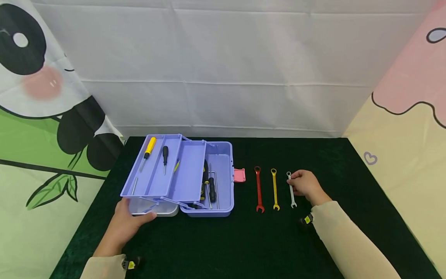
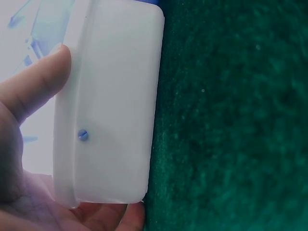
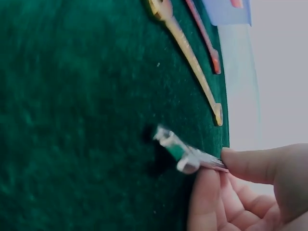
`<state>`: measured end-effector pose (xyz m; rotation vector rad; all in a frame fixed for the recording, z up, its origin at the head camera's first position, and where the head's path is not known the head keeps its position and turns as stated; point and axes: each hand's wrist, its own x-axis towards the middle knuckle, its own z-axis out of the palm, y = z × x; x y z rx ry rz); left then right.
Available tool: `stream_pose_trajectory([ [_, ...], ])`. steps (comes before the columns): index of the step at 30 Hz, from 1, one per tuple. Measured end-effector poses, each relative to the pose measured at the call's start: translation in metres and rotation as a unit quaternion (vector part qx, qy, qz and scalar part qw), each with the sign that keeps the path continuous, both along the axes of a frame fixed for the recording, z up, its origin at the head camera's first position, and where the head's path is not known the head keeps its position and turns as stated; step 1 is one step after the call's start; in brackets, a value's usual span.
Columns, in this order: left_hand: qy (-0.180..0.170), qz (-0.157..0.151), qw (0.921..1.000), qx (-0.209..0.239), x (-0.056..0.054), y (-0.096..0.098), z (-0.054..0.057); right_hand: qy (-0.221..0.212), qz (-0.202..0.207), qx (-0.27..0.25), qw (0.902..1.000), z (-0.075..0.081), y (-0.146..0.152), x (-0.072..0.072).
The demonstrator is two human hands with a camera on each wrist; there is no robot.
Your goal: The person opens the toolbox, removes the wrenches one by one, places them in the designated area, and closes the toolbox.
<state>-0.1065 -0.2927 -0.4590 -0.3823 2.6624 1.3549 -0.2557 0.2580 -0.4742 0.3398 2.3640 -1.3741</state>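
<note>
Gripping Left and Right

A person's right hand [image 1: 308, 185] pinches the silver wrench [image 1: 291, 193] near its ring end; the tool sits just left of the palm, long axis running fore and aft, far from the other hand. That forearm slants in from the lower right. Leftward lie the yellow wrench [image 1: 275, 190], red wrench [image 1: 259, 190] and box [image 1: 216, 213], whose lid [image 1: 168, 211] the left hand [image 1: 125, 221] grips, thumb over the rim.

Can read no lettering, brand or number in any view. Can make out purple heart outline [image 1: 370, 158] on pale yellow backdrop [image 1: 393, 151]; cannot read yellow wrist patches [image 1: 308, 219].
</note>
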Motion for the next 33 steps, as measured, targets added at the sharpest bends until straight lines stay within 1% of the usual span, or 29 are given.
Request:
stream_pose_trajectory([
  [2,0.004,-0.003,1.0,0.001,0.0,-0.001,-0.001,-0.006,0.003,0.016,0.9998,0.001,-0.001,-0.003],
  [8,0.01,-0.004,0.9999,0.001,-0.002,-0.001,-0.001,-0.004,0.014,0.071,0.9973,0.004,-0.003,-0.008],
  [15,0.035,-0.014,0.9993,0.009,-0.001,0.0,-0.003,-0.014,0.033,0.135,0.9902,0.01,-0.007,-0.008],
  [18,0.037,-0.015,0.9992,0.008,-0.001,0.0,-0.004,-0.017,0.04,0.148,0.988,0.012,-0.008,-0.008],
  [22,0.029,-0.012,0.9995,0.009,-0.001,-0.001,-0.004,-0.02,0.041,0.146,0.9883,0.013,-0.008,-0.008],
  [25,0.027,-0.012,0.9995,0.011,-0.002,-0.001,-0.004,-0.016,0.032,0.134,0.9903,0.016,-0.005,-0.008],
  [28,0.032,-0.013,0.9993,0.013,-0.002,-0.001,-0.004,-0.003,0.02,0.114,0.9933,0.02,-0.001,-0.006],
  [33,0.023,-0.011,0.9996,0.009,-0.002,-0.002,-0.003,0.027,0.002,0.071,0.9971,0.027,0.001,-0.002],
])
